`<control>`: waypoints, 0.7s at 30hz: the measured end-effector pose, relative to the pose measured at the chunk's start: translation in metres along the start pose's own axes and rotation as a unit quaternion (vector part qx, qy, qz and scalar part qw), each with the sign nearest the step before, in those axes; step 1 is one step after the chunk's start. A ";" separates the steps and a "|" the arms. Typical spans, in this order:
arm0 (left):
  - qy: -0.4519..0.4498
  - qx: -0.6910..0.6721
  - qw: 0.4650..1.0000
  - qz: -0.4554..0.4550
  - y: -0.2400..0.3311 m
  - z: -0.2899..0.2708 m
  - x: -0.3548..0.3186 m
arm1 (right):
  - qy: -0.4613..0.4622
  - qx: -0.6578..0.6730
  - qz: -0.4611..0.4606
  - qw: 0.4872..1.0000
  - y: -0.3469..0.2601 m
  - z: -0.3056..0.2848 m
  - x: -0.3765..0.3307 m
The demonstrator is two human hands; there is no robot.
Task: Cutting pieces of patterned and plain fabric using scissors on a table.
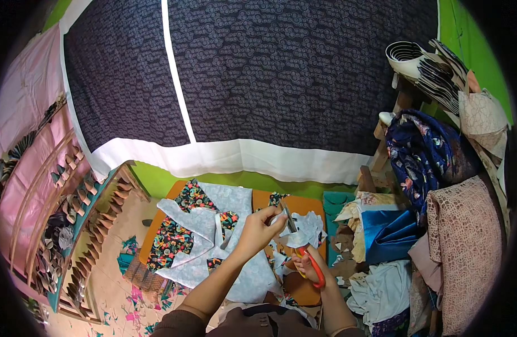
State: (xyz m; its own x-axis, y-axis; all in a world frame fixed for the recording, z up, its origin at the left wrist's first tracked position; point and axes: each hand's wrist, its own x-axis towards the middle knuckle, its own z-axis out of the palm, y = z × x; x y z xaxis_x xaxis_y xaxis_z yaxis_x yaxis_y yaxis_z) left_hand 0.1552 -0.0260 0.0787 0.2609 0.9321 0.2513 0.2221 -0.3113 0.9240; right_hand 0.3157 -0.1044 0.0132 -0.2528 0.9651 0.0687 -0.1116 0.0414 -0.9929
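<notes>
My right hand grips a pair of scissors with red-orange handles, their blades pointing up and away from me. Close to the blades, my left hand pinches a small pale piece of fabric. Beneath both hands lies pale grey fabric, spread over a brown tabletop. Black fabric with a colourful floral print shows among its folds on the left. Crumpled pale scraps lie just beyond the scissors.
A wooden rack with rows of pointed shoe forms stands at the left. Coloured scraps litter the floor there. Piled fabrics, including a shiny blue one and a pink lace one, crowd the right side. A dark patterned curtain hangs ahead.
</notes>
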 end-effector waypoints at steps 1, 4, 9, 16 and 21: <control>0.000 0.000 1.000 -0.001 0.000 0.000 0.000 | 0.000 0.020 0.002 1.000 0.000 0.000 0.000; -0.005 -0.008 1.000 0.013 -0.003 0.001 0.001 | -0.007 0.026 0.020 0.999 0.001 -0.004 0.000; 0.002 -0.002 1.000 0.016 -0.007 0.004 0.003 | -0.002 0.042 0.038 0.998 0.001 -0.005 -0.001; -0.056 0.008 0.998 -0.019 -0.003 0.000 0.004 | -0.018 0.044 0.000 0.999 -0.001 -0.008 -0.002; -0.074 0.005 0.997 -0.005 -0.018 0.002 0.007 | -0.020 0.037 0.039 0.998 -0.006 -0.012 -0.003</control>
State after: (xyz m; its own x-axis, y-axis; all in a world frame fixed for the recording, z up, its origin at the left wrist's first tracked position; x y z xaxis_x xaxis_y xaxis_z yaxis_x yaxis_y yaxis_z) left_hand 0.1544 -0.0146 0.0633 0.3935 0.8981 0.1962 0.2342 -0.3043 0.9233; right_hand 0.3285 -0.1042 0.0179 -0.3021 0.9533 -0.0040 -0.1603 -0.0549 -0.9855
